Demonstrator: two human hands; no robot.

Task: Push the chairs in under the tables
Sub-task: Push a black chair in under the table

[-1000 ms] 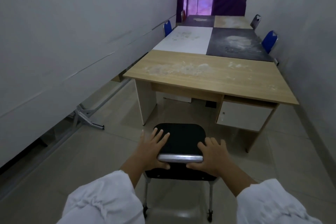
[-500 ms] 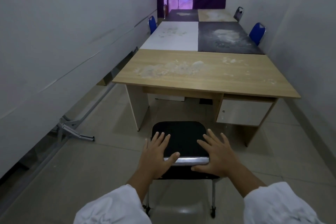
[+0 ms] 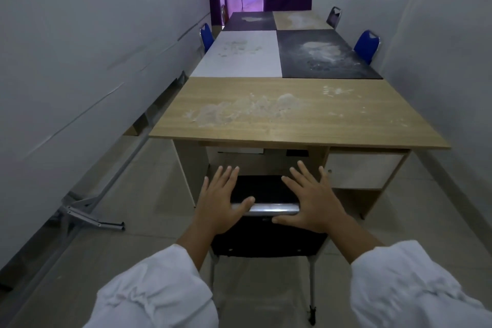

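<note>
Presently: left hand [image 3: 221, 202] and right hand [image 3: 314, 200], fingers spread straight, gripping nothing, press flat on black chair [image 3: 266, 242] backrest; powder-smeared wooden tabletop [image 3: 346, 120] at twelve o'clock.

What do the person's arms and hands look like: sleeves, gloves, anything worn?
The left hand and right hand are bare, with no gloves, rings or watch visible. The left sleeve and right sleeve are loose white fabric, each gathered into a puckered cuff on the forearm. No logos or markings show.
</note>
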